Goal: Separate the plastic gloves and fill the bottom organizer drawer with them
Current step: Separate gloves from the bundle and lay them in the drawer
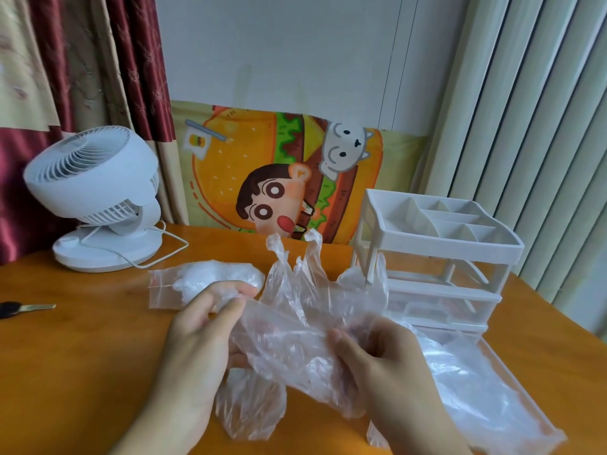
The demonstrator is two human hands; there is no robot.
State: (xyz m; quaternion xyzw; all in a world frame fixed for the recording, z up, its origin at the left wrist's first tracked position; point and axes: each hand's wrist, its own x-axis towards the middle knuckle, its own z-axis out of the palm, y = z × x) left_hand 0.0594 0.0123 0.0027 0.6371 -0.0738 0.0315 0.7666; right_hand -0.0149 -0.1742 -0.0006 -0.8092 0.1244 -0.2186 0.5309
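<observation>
Key at nine o'clock on the orange table, fan at ten. Zip bag of bunched plastic gloves lying flat, just beyond the left hand. Left hand clenched on one edge of the clear glove, fingers and thumb pinching film. Glove stretched crosswise, long axis running nine to three between the hands, its fingers rising toward twelve. Right hand pinching the opposite side, fingers curled into the plastic. Bottom drawer pulled out at four o'clock, just beside the right hand, already holding crumpled film; right hand the nearer for the drop. Organizer at two o'clock.
</observation>
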